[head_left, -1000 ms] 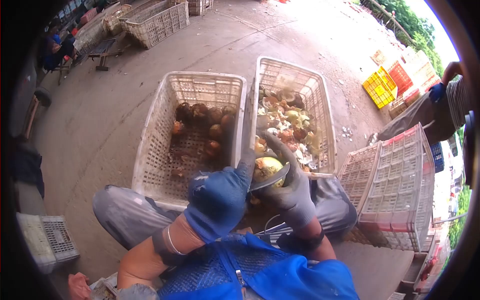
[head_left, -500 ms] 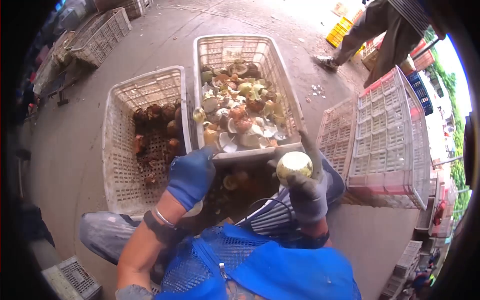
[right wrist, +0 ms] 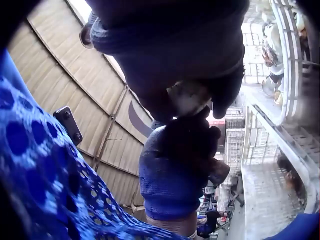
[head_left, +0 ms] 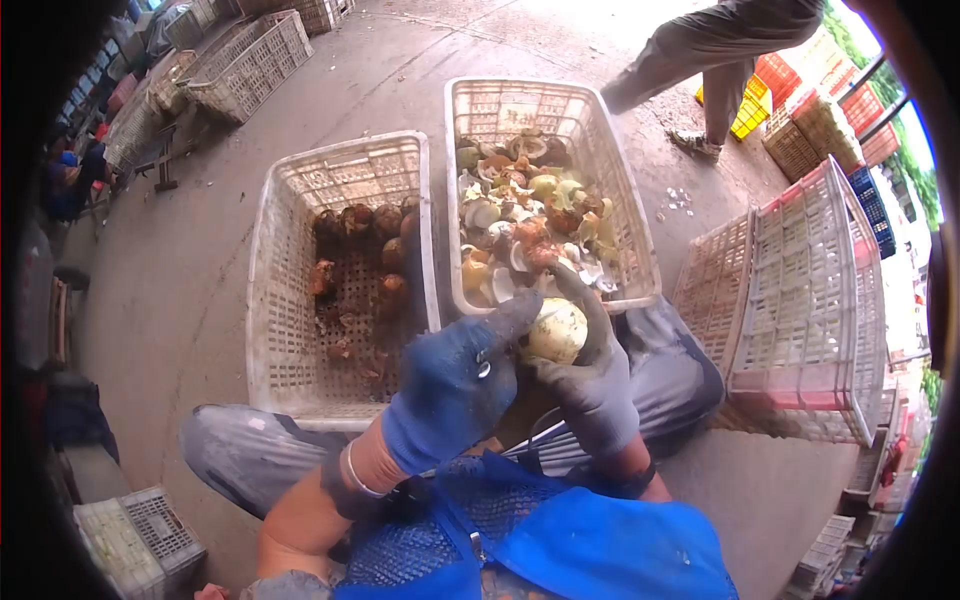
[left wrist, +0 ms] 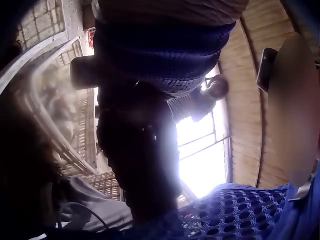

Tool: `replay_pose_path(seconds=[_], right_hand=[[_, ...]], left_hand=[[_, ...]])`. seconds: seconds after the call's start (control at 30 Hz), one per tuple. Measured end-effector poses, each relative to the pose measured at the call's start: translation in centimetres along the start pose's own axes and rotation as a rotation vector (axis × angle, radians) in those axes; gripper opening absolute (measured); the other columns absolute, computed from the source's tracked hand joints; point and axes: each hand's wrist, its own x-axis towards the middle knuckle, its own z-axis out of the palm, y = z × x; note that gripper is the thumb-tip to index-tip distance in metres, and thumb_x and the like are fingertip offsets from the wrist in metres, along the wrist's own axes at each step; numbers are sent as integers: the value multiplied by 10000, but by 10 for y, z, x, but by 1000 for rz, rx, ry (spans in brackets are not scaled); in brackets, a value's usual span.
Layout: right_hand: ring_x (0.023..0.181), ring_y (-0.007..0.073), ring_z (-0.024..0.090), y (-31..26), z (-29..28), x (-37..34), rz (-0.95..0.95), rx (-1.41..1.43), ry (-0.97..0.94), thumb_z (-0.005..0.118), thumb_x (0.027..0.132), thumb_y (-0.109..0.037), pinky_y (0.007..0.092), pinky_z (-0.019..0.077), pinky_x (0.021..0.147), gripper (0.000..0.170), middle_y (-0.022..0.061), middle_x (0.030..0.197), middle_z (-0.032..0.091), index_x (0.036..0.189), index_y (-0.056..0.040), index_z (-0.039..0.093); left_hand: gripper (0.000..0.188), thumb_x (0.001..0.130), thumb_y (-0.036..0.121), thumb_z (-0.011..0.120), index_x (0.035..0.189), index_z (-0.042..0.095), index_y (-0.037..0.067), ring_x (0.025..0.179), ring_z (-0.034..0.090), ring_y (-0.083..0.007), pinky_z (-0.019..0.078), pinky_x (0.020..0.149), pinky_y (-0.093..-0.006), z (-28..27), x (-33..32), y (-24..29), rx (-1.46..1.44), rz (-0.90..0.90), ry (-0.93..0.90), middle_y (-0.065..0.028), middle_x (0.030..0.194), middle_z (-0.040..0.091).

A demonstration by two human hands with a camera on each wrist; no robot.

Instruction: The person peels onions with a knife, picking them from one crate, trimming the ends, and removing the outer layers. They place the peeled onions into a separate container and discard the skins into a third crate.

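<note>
My right hand (head_left: 590, 385), in a grey glove, grips a pale, partly peeled onion (head_left: 557, 331). In the right wrist view this hand (right wrist: 175, 65) is dark and its fingers wrap the onion (right wrist: 189, 97). My left hand (head_left: 455, 385), in a blue glove, is close against the onion's left side with its fingers curled. A curved knife blade (right wrist: 139, 120) sticks out beside the left hand (right wrist: 175, 155) in the right wrist view; the handle is hidden in the fist. The left wrist view shows the glove (left wrist: 150, 125) mostly in shadow.
Ahead, a white crate (head_left: 640, 235) holds peelings and onion pieces (head_left: 525, 215). Left of it, another crate (head_left: 262, 300) holds several brown onions (head_left: 357, 219). Stacked crates (head_left: 800, 300) stand at right. A person's legs (head_left: 715, 70) are beyond, near a yellow crate (head_left: 752, 105).
The onion went to the right, apart from the left hand, showing a white cut top; now both hands are together again before the crates. The other person has walked leftward across the far side.
</note>
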Motion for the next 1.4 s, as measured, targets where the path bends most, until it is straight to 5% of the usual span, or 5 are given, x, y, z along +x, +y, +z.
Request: replay_pose_path(seconds=[0.63, 0.77, 0.97, 1.17, 1.4], right_hand=[[1213, 236, 632, 39, 6, -18, 191, 686, -120, 743, 929, -218, 436, 528, 1077, 741, 118, 1418, 618, 1588, -68, 440], [1237, 246, 627, 15, 13, -12, -13, -37, 49, 709, 944, -240, 393, 516, 1081, 695, 133, 1395, 618, 1569, -57, 464], [1139, 338, 699, 20, 13, -14, 293, 763, -334, 686, 935, -369, 394, 577, 784, 715, 173, 1352, 633, 1532, -33, 484], [1120, 206, 667, 21, 8, -6, 26, 387, -108, 693, 855, -218, 352, 537, 1005, 704, 148, 1293, 671, 1506, -8, 526], [1178, 268, 673, 35, -20, -6, 96, 340, -143, 745, 817, -226, 397, 536, 1061, 788, 187, 1320, 672, 1524, 15, 492]], left_hand=[[656, 842, 120, 720, 1491, 624, 132, 621, 664, -333, 546, 587, -461, -24, -46, -12, 566, -40, -215, -143, 746, 668], [672, 827, 131, 732, 1490, 620, 137, 613, 652, -328, 530, 571, -465, -21, -46, -27, 532, 39, -221, -136, 751, 663], [567, 920, 190, 663, 1481, 623, 120, 603, 623, -265, 501, 544, -410, -37, -21, -52, 682, 408, -241, -63, 704, 580], [705, 891, 83, 711, 1569, 561, 207, 673, 705, -335, 569, 614, -409, -15, -30, -22, 313, -101, -235, -128, 870, 725], [672, 916, 25, 687, 1564, 561, 148, 742, 654, -61, 551, 659, -240, -24, -8, -16, -440, -852, -514, -24, 976, 753]])
